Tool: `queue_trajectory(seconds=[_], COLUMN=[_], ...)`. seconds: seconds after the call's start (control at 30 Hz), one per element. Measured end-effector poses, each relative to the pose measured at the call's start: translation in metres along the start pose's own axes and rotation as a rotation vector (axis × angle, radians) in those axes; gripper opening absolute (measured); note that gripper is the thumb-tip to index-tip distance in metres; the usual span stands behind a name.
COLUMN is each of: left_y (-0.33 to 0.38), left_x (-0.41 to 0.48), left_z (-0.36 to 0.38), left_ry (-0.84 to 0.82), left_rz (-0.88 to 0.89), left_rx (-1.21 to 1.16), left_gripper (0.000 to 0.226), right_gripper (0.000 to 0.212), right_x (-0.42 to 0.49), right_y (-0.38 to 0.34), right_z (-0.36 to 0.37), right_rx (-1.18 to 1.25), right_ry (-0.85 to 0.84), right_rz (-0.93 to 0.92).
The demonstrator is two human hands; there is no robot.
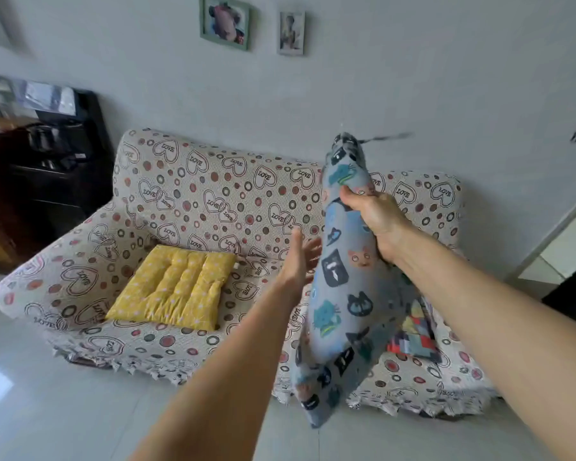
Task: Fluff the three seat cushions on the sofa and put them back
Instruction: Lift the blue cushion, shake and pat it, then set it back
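Observation:
My right hand (371, 216) grips the upper part of a grey-blue cushion with cat faces (345, 294) and holds it upright in the air in front of the sofa (213, 194). Beside its left face, my left hand (300, 261) is flat, fingers straight, at or just off the fabric. A yellow quilted cushion (175, 286) lies flat on the sofa's left seat. A third cushion with coloured patches (413, 334) lies on the right seat, partly hidden by the held cushion and my right arm.
The sofa wears a cream cover printed with hearts and circles. A dark cabinet (54, 168) with clutter stands left of it. Pale tiled floor (64, 410) lies in front. Two framed pictures (225, 23) hang on the wall above. A doorway (566, 247) opens at the right.

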State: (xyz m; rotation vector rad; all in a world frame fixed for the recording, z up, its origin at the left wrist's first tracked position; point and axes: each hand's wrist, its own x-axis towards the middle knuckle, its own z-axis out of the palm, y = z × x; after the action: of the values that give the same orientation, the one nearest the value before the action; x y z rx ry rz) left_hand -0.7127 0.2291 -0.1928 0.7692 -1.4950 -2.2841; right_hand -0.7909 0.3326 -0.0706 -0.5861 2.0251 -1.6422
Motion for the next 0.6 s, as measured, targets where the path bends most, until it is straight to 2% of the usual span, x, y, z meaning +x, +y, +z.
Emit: queue_trajectory(seconds=[0.07,0.17,0.2,0.27,0.3,0.33,0.43,0.47,0.5,0.53,0.6], left_y=[0.012,0.038,0.045,0.052,0.049,0.048,0.028,0.022,0.015,0.011,0.007], left_x=[-0.013,-0.021,-0.018,-0.011,-0.002,0.005,-0.005,-0.009,-0.013,-0.012,-0.009], left_z=[-0.014,-0.074,-0.093,-0.101,-0.09,-0.067,0.029,0.041,0.04,0.024,-0.019], left_ry=[0.043,0.269,0.393,0.707,0.794,0.74,0.004,-0.116,-0.123,-0.053,0.177], left_rz=[0.052,0.15,0.17,0.197,0.202,0.203,0.183,0.153,0.122,0.139,0.139], left_rx=[0.073,0.091,0.059,-0.171,-0.291,-0.36,-0.432,-0.41,-0.325,-0.23,-0.158], left_gripper=[0.073,0.068,0.066,0.066,0.074,0.082,0.068,0.068,0.071,0.072,0.07], right_gripper=[0.026,0.016,0.015,0.017,0.02,0.023,0.023,0.026,0.029,0.03,0.022], right_x=[-0.002,-0.004,-0.005,-0.004,-0.008,-0.01,-0.018,-0.018,-0.018,-0.016,-0.014], right_y=[0.001,0.01,0.013,0.017,0.016,0.016,0.019,0.018,0.017,0.013,0.014], right_z=[-0.021,-0.049,-0.054,-0.053,-0.045,-0.033,0.004,0.004,-0.005,-0.019,-0.046], right_rx=[-0.058,-0.075,-0.073,-0.037,-0.03,-0.024,-0.007,0.012,0.028,0.039,0.039], right_ry=[0.05,0.068,0.073,0.075,0.033,-0.024,-0.163,-0.145,-0.102,-0.043,0.072], right_rz=[-0.007,-0.023,-0.042,-0.038,-0.018,-0.006,0.005,0.002,0.007,0.007,0.021])
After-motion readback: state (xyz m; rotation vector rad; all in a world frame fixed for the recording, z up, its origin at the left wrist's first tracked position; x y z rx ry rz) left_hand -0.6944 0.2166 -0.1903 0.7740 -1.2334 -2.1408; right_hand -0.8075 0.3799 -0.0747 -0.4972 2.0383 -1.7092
